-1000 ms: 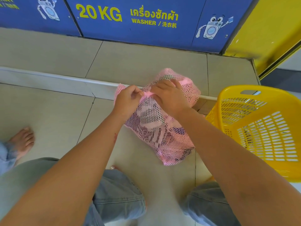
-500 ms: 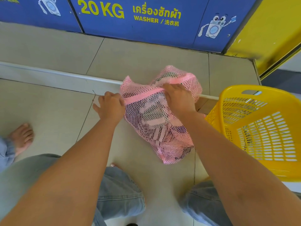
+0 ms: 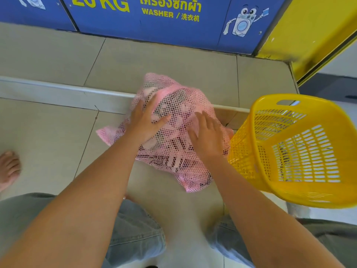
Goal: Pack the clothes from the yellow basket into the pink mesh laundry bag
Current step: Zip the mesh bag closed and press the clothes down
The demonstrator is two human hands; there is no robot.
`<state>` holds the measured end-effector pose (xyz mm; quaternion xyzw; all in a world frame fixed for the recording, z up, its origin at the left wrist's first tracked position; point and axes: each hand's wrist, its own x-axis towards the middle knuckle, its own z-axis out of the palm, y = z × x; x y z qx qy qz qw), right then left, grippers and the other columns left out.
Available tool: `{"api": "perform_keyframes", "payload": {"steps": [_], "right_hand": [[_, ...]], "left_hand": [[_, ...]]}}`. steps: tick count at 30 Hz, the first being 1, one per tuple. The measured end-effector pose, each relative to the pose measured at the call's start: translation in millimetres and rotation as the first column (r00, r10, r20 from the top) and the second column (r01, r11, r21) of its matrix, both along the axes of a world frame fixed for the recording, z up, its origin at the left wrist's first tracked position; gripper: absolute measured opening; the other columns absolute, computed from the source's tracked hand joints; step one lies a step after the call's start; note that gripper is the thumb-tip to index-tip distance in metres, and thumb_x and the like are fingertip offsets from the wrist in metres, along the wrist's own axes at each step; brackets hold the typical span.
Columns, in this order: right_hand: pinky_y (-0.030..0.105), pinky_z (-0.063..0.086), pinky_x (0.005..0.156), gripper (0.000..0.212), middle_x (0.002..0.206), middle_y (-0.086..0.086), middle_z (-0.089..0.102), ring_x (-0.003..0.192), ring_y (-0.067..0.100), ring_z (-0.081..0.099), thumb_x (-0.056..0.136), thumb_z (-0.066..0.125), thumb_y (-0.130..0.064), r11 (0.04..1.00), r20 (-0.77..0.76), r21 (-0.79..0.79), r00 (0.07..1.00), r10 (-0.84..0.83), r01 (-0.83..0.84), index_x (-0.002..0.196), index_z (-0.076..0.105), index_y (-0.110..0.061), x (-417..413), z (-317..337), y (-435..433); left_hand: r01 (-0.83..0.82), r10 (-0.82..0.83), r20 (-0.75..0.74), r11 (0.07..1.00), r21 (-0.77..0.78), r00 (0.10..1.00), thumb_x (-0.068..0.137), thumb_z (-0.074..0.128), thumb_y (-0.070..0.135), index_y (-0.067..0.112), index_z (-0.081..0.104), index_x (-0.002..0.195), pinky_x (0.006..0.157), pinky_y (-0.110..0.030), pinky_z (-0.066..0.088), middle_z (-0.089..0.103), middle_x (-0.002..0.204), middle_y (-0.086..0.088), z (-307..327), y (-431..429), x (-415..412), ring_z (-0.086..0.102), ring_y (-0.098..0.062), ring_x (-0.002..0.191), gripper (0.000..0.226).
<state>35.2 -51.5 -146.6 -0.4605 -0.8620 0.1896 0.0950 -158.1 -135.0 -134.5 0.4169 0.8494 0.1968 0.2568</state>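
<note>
The pink mesh laundry bag (image 3: 179, 157) lies bulging on the tiled floor, with dark and pale clothes showing through its netting. My left hand (image 3: 146, 122) rests flat on the bag's upper left side, fingers spread. My right hand (image 3: 206, 132) lies flat on its right side, fingers apart too. Neither hand grips anything. The yellow basket (image 3: 301, 198) stands tipped toward me just right of the bag, touching it, and I see no clothes inside it.
A raised tiled step (image 3: 58, 91) runs across behind the bag. Blue washer panels (image 3: 154, 26) and a yellow door (image 3: 309, 31) stand beyond it. A bare foot (image 3: 7, 167) is at the left edge. My knees in jeans are below.
Both hands let go of the bag's pink rim band and now press flat on top. The bag has slumped lower and wider on the floor.
</note>
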Motion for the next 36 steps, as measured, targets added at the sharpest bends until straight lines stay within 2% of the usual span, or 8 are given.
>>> {"api": "perform_keyframes", "payload": {"steps": [7, 15, 18, 22, 25, 29, 32, 36], "right_hand": [[0.066, 0.016, 0.114, 0.113, 0.163, 0.008, -0.005, 0.148, 0.041, 0.004, 0.07, 0.058, -0.079, 0.844, 0.188, -0.311, 0.898, -0.397, 0.438, 0.152, -0.004, -0.031, 13.9, -46.6, -6.3], [0.069, 0.009, 0.111, 0.132, 0.16, 0.006, -0.024, 0.146, 0.045, -0.013, 0.056, 0.063, -0.085, 0.674, 0.255, -0.525, 0.851, -0.459, 0.521, 0.149, -0.018, -0.039, 15.1, -92.3, 11.7], [0.065, 0.003, 0.114, 0.128, 0.161, 0.013, -0.016, 0.146, 0.045, -0.011, 0.057, 0.066, -0.081, 0.645, 0.198, -0.594, 0.864, -0.462, 0.481, 0.151, -0.01, -0.04, 14.8, -107.8, 17.7], [0.061, 0.029, 0.111, 0.115, 0.155, 0.016, 0.024, 0.14, 0.042, 0.028, 0.059, 0.069, -0.078, 0.658, 0.125, -0.621, 0.883, -0.453, 0.425, 0.149, 0.014, -0.034, 12.4, -117.9, 27.5], [0.049, 0.043, 0.104, 0.096, 0.142, 0.006, 0.049, 0.13, 0.031, 0.047, 0.067, 0.076, -0.063, 0.69, -0.053, -0.636, 0.873, -0.485, 0.345, 0.144, 0.033, -0.024, 9.0, -114.9, 24.0], [0.044, 0.046, 0.1, 0.075, 0.138, -0.002, 0.056, 0.125, 0.024, 0.053, 0.078, 0.071, -0.052, 0.714, -0.138, -0.636, 0.866, -0.48, 0.294, 0.142, 0.04, -0.028, 8.2, -102.2, 15.9], [0.029, 0.042, 0.082, 0.06, 0.126, -0.005, 0.063, 0.108, 0.015, 0.057, 0.081, 0.069, -0.048, 0.737, -0.159, -0.618, 0.875, -0.458, 0.274, 0.133, 0.046, -0.029, 9.4, -82.8, 11.6], [0.013, 0.036, 0.066, 0.051, 0.109, -0.015, 0.061, 0.094, 0.005, 0.051, 0.083, 0.071, -0.036, 0.786, -0.285, -0.582, 0.853, -0.437, 0.209, 0.129, 0.05, -0.027, 6.8, -40.2, 9.1]], "left_hand": [[0.019, -0.031, -0.063, 0.983, -0.181, 0.998, 0.051, 0.048, 0.095, 0.066, -0.013, 0.137, 0.099, -0.083, 0.009, -0.027, 0.16, 0.001, -31.4, 16.4, -16.1, -0.016, -0.041, 0.147, 0.109], [-0.086, 0.13, 0.128, 0.948, -0.308, 0.983, 0.047, 0.059, 0.088, 0.062, -0.013, 0.141, 0.112, -0.071, 0.009, -0.028, 0.159, -0.011, -83.8, 23.2, -21.4, -0.009, -0.052, 0.144, 0.121], [-0.113, 0.159, 0.159, 0.957, -0.268, 0.974, 0.049, 0.059, 0.088, 0.059, -0.005, 0.144, 0.113, -0.068, 0.015, -0.006, 0.162, -0.021, -98.9, 22.1, -27.9, 0.008, -0.052, 0.145, 0.118], [-0.114, 0.141, 0.22, 0.985, -0.13, 0.965, 0.064, 0.066, 0.078, 0.049, 0.01, 0.148, 0.115, -0.058, 0.024, 0.027, 0.159, -0.005, -109.6, 22.0, -30.4, 0.027, -0.039, 0.143, 0.105], [-0.222, 0.223, 0.346, 0.974, -0.042, 0.912, 0.07, 0.07, 0.067, 0.041, 0.026, 0.146, 0.113, -0.048, 0.033, 0.039, 0.153, 0.004, -112.3, 12.9, -17.8, 0.041, -0.026, 0.136, 0.092], [-0.374, 0.366, 0.451, 0.924, -0.075, 0.814, 0.075, 0.072, 0.06, 0.032, 0.043, 0.138, 0.106, -0.045, 0.043, 0.056, 0.137, -0.002, -104.2, -4.2, -14.0, 0.056, -0.025, 0.119, 0.075], [-0.476, 0.411, 0.55, 0.879, -0.028, 0.727, 0.079, 0.074, 0.049, 0.027, 0.047, 0.137, 0.093, -0.033, 0.048, 0.059, 0.117, 0.007, -85.1, -17.8, -10.6, 0.061, -0.013, 0.097, 0.068], [-0.533, 0.378, 0.598, 0.84, 0.098, 0.706, 0.082, 0.073, 0.043, 0.036, 0.05, 0.128, 0.067, -0.018, 0.046, 0.055, 0.098, 0.022, -43.9, -28.9, -3.8, 0.059, 0.003, 0.083, 0.053]]}}
